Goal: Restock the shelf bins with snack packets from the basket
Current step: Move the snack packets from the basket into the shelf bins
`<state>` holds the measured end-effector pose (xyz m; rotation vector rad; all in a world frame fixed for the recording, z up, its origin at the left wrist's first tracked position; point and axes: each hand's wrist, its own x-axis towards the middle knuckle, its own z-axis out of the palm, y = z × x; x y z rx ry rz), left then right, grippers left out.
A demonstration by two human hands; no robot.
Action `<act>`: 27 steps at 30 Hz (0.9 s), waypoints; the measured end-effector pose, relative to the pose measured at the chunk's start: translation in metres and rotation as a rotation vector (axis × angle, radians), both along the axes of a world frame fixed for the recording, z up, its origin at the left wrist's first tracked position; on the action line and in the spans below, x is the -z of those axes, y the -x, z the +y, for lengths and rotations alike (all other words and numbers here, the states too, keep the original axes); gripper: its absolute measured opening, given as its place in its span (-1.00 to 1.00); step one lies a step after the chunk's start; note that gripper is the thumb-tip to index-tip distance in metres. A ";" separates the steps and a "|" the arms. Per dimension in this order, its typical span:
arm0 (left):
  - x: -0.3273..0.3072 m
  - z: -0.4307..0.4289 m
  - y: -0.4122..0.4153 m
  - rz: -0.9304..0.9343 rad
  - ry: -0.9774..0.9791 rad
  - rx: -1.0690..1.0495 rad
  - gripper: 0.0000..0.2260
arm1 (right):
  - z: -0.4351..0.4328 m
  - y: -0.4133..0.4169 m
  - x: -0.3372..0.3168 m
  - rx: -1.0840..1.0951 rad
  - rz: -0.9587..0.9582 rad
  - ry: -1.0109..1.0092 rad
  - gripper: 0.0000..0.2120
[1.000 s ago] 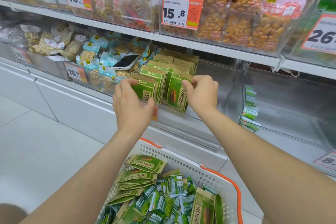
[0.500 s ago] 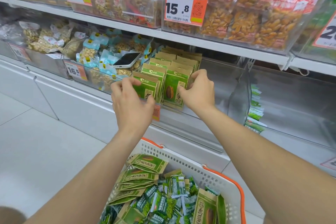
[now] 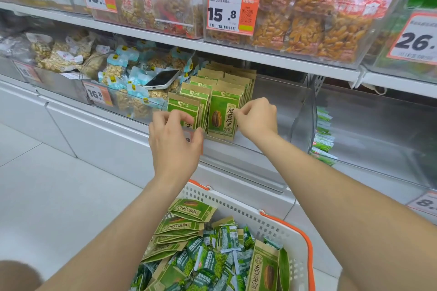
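Green and brown seed packets (image 3: 223,111) stand in two rows at the left end of a clear shelf bin (image 3: 303,111) on the lower shelf. My left hand (image 3: 175,146) curls its fingers and thumb around the front packet of the left row (image 3: 183,104). My right hand (image 3: 259,118) pinches the right edge of the front packet of the right row. Below my arms, a white basket with orange handles (image 3: 238,207) holds more of the same seed packets (image 3: 189,211) and several smaller green packets (image 3: 227,241).
A white phone (image 3: 162,79) lies on nut bags in the bin to the left. The bin to the right (image 3: 378,130) has small green packets (image 3: 322,139) against its left wall. Bins of orange snacks with price tags (image 3: 230,13) fill the shelf above.
Both hands have stayed on the front packets and slid slightly down and forward. The two rows now stand more upright and squared against the bin's front.
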<state>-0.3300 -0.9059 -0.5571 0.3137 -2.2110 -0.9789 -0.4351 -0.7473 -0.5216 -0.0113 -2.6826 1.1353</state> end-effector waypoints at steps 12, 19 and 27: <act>0.001 0.002 -0.001 0.007 0.039 0.061 -0.89 | 0.000 0.005 0.005 0.040 -0.142 -0.096 -0.64; 0.030 0.000 -0.016 -0.143 0.316 -0.003 -0.67 | 0.000 -0.052 -0.020 -0.166 0.274 -0.297 -0.80; 0.078 -0.002 -0.019 -0.729 0.701 0.377 -0.72 | -0.004 -0.113 0.007 -0.926 -0.118 -0.887 -0.73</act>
